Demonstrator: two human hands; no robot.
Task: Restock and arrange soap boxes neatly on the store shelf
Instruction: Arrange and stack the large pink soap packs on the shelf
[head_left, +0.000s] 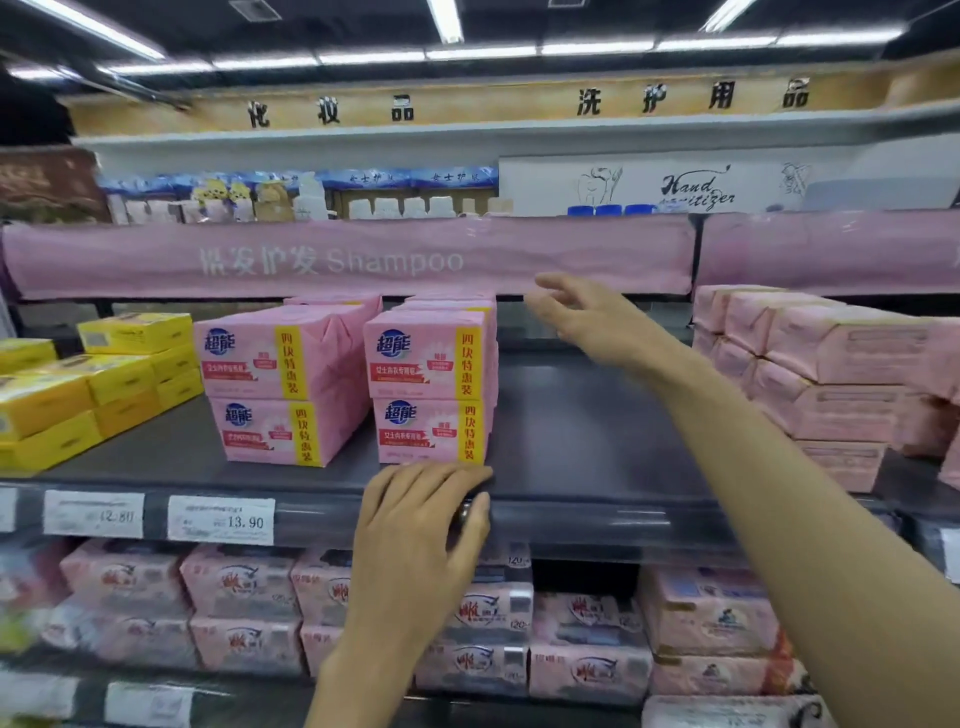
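Two stacks of pink soap packs stand on the dark shelf: a left stack and a right stack, each two high with more behind. My left hand rests on the shelf's front edge just below the right stack, fingers laid flat over the lip. My right hand reaches into the gap to the right of that stack, fingers spread and holding nothing. Another pile of pink packs sits at the right, turned backs outward.
Yellow soap boxes are stacked at the left. Price tags hang on the shelf's front rail. A pink "Shampoo" banner runs above. More pink packs fill the shelf below.
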